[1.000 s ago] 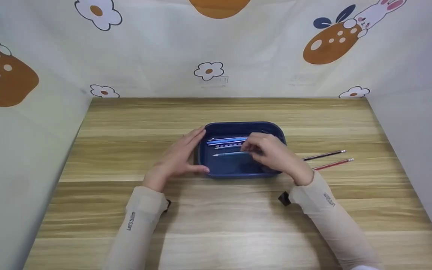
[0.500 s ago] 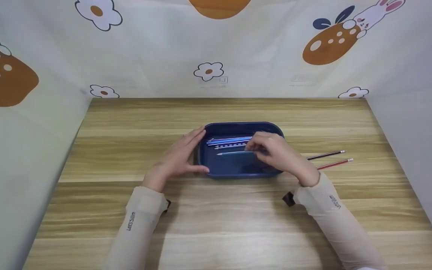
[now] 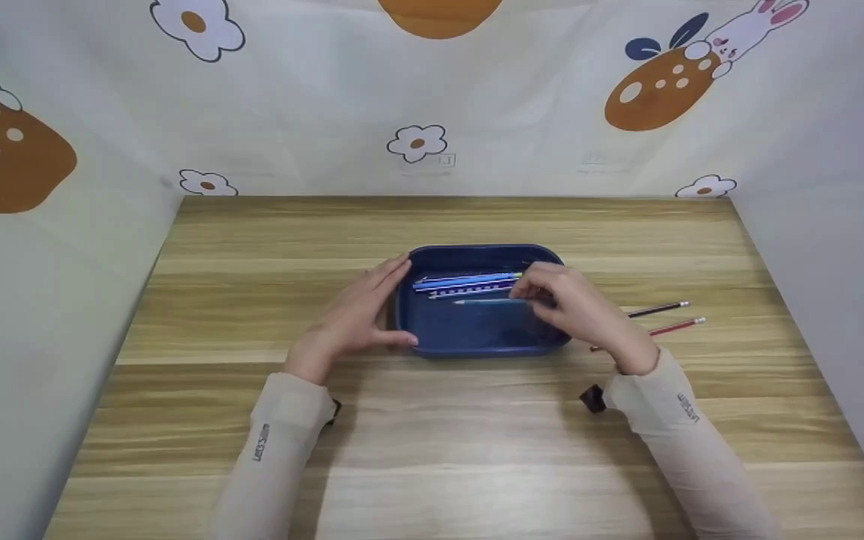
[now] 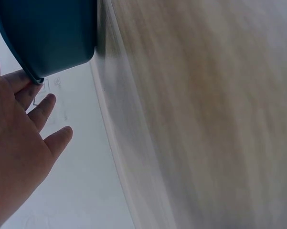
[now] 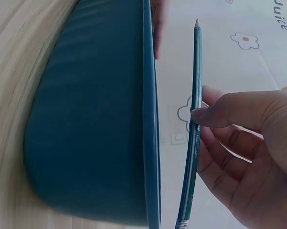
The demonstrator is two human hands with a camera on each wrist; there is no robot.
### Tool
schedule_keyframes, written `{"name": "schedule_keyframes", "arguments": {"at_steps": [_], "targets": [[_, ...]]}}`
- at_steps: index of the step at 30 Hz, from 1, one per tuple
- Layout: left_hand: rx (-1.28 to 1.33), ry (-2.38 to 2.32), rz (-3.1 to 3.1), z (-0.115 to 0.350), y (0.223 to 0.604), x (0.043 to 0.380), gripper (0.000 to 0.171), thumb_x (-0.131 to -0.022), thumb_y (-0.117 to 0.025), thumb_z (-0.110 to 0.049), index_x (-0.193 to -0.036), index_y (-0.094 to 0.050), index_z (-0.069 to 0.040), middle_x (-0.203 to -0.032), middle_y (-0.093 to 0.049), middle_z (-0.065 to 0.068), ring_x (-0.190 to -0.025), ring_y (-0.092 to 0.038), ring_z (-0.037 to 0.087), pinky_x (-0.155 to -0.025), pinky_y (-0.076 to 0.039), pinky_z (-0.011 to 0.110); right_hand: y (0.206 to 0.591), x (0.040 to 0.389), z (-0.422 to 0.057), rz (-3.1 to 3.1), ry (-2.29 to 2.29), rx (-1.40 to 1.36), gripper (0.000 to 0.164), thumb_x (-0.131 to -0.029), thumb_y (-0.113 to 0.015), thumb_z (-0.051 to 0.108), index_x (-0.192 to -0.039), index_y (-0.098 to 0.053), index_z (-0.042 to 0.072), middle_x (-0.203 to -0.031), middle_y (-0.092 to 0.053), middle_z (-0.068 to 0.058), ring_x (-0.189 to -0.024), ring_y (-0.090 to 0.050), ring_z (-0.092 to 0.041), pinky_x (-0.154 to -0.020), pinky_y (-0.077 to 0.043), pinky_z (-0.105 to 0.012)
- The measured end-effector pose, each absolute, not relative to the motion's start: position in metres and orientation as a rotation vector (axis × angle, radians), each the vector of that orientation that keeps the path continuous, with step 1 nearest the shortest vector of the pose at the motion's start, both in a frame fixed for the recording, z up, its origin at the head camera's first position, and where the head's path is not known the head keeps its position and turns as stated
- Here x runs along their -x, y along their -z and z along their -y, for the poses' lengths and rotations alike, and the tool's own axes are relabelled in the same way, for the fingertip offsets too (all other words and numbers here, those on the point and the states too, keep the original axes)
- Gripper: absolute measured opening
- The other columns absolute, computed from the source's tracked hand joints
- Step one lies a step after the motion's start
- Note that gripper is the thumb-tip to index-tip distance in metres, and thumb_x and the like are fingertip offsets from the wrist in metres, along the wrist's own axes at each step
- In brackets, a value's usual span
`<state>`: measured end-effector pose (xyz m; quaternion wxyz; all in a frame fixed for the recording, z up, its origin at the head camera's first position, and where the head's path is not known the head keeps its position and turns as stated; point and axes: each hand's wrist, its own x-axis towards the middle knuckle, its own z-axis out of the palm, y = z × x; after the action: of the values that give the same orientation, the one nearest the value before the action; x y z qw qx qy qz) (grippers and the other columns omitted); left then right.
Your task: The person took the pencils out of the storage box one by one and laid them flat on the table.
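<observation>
My right hand (image 3: pixel 580 309) pinches a teal pencil (image 3: pixel 486 301) between thumb and fingers, over the right part of a dark blue tray (image 3: pixel 484 352). In the right wrist view that pencil (image 5: pixel 193 143) is above the tray's rim, its sharpened tip away from the hand and its metal ferrule at the lower end. Several blue and patterned pencils (image 3: pixel 466 283) lie inside, along the far side. With fingers fairly straight and thumb spread, my left hand (image 3: pixel 346 319) rests against the left end of the tray; its fingertips touch the rim in the left wrist view.
On the wooden table (image 3: pixel 447 450), a black pencil (image 3: pixel 660 309) and a red pencil (image 3: pixel 676 327) lie to the right of the tray, partly behind the right hand and wrist. A patterned cloth wall (image 3: pixel 312 97) stands behind the table, with pale walls at both sides.
My right hand has shifted to the right with the teal pencil, whose tip moved right too. More of the pencils in the tray shows now. The left hand stays put.
</observation>
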<state>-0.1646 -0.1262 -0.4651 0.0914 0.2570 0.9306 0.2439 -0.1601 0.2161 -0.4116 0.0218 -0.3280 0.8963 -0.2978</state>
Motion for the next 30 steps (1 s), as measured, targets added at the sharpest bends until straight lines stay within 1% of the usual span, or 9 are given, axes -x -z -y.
{"name": "schedule_keyframes", "arguments": {"at_steps": [6,11,17,24,30], "targets": [[-0.771,-0.720,-2.770,0.127,0.465,0.165,0.117,-0.074,-0.080,-0.060,-0.161,-0.015,-0.017,-0.170,-0.011,-0.001,-0.157,-0.012,0.022,-0.129,-0.015,0.050,0.414,0.160,-0.227,-2.803,0.917,0.962,0.024,-0.086,-0.065,-0.010,-0.102,-0.071,0.006,-0.102,-0.070,-0.006,-0.092,-0.065,-0.018,-0.080,-0.060,-0.036],[-0.786,-0.729,-2.771,0.127,0.466,0.166,0.117,-0.073,-0.080,-0.059,-0.161,-0.016,-0.017,-0.170,-0.011,-0.001,-0.157,-0.013,0.024,-0.130,-0.015,0.050,0.417,0.158,-0.237,-2.825,0.929,0.902,0.024,-0.085,-0.065,-0.010,-0.101,-0.072,0.006,-0.100,-0.071,-0.004,-0.090,-0.064,-0.017,-0.078,-0.059,-0.033],[-0.797,-0.722,-2.776,0.127,0.466,0.166,0.118,-0.073,-0.080,-0.061,-0.161,-0.016,-0.017,-0.170,-0.011,-0.001,-0.157,-0.013,0.024,-0.129,-0.015,0.049,0.418,0.157,-0.251,-2.836,0.952,0.874,0.023,-0.085,-0.063,-0.013,-0.099,-0.072,0.003,-0.099,-0.072,-0.007,-0.088,-0.066,-0.019,-0.077,-0.061,-0.033],[-0.796,-0.715,-2.781,0.127,0.467,0.166,0.117,-0.074,-0.079,-0.061,-0.161,-0.016,-0.017,-0.170,-0.011,0.000,-0.157,-0.013,0.023,-0.130,-0.015,0.049,0.421,0.157,-0.270,-2.890,0.920,0.817,0.025,-0.085,-0.063,-0.013,-0.099,-0.072,0.006,-0.096,-0.071,-0.005,-0.086,-0.065,-0.015,-0.076,-0.061,-0.034],[-0.783,-0.701,-2.780,0.127,0.467,0.166,0.117,-0.073,-0.079,-0.063,-0.162,-0.015,-0.019,-0.170,-0.009,-0.002,-0.157,-0.012,0.022,-0.130,-0.014,0.048,0.423,0.157,-0.285,-2.918,0.911,0.782,0.028,-0.085,-0.061,-0.015,-0.100,-0.072,0.005,-0.097,-0.071,-0.006,-0.087,-0.067,-0.020,-0.076,-0.061,-0.033]]}}
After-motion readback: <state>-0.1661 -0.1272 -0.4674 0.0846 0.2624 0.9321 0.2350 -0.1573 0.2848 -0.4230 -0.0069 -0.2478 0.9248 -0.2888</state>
